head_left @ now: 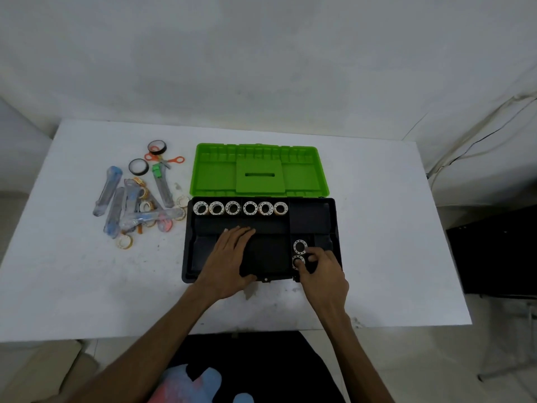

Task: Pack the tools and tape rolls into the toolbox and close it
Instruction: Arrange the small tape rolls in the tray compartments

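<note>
right hand (pixel 321 270) pinches tape roll (pixel 298 261) in toolbox (pixel 334 225); left hand (pixel 229 257) flat.

We see a black toolbox (pixel 261 251) with a bright green lid (pixel 258 170) on a white table (pixel 377 228); its tape rolls (pixel 239 208) look white with dark dots, the scissors (pixel 165 159) have orange handles, and the loose rolls (pixel 139 166) seem black-rimmed

Bare room: white table (pixel 87 286), plain wall (pixel 261 53), loose cables (pixel 465 141).
</note>
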